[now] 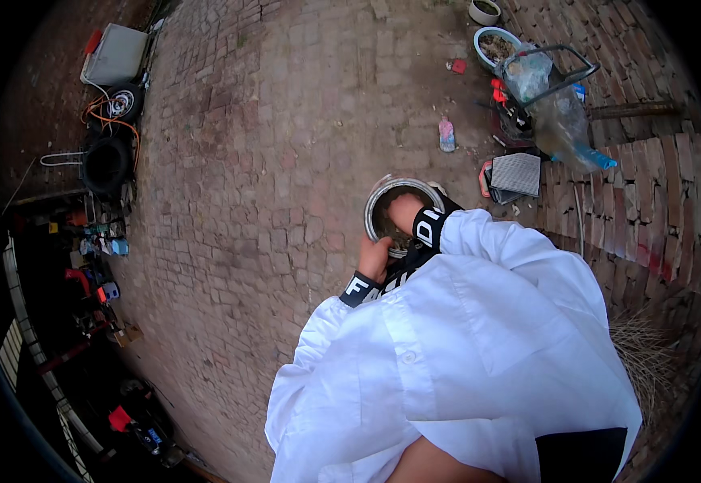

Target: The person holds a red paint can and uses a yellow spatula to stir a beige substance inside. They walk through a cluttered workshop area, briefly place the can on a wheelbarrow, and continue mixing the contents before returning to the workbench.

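A round container with a pale metallic rim (376, 199) is held close in front of my body, with dark, loose material at its bottom. My left hand (374, 258) grips the rim at the near left side, thumb over the edge. Inside the container is my right hand (404, 211), reaching in from the right; its fingertips are hidden, so whether it holds anything does not show. Both wrists have black cuffs with white letters below white sleeves.
Brick paving (253, 181) spreads ahead. At right lie a pleated filter (516, 174), a plastic bottle (446, 134), a basin (477, 40) and plastic bags (528, 75) by a metal frame. Tyres (107, 164) and a pale box (118, 54) stand at far left.
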The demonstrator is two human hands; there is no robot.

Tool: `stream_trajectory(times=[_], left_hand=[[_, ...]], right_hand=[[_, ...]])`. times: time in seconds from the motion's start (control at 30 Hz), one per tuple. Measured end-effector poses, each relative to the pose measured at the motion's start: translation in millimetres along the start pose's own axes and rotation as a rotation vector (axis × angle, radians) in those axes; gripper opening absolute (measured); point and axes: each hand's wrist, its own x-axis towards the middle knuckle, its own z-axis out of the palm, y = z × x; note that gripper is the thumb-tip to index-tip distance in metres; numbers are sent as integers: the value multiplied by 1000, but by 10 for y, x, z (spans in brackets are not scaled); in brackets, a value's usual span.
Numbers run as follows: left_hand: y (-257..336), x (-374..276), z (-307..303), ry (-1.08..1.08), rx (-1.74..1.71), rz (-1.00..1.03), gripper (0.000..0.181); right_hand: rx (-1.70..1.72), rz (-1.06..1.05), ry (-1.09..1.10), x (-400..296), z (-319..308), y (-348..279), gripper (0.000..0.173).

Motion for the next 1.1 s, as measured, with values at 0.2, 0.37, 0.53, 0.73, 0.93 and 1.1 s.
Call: stream_trajectory(times=[0.2, 0.37, 0.53, 0.73, 0.93, 1.1], left_hand=[[-68, -3, -14, -4, -22, 1, 34], [-101, -10, -19, 13, -45, -12, 32], [-134, 13, -48, -1, -52, -11, 31], [-102, 19, -59, -14, -64, 3, 33], [-217, 249, -120, 49, 221, 469, 41], [56, 96, -45, 1, 24, 43, 37]], right_hand=[[-10, -138, 0, 40, 197, 69, 19], [6, -192, 3, -3, 60, 26, 18], [28, -257, -43, -16, -93, 36, 18], [100, -240, -157, 26, -21, 38, 18], [369, 38, -35, 73, -55, 92, 48], [253, 187, 248, 233, -50, 202, 23]])
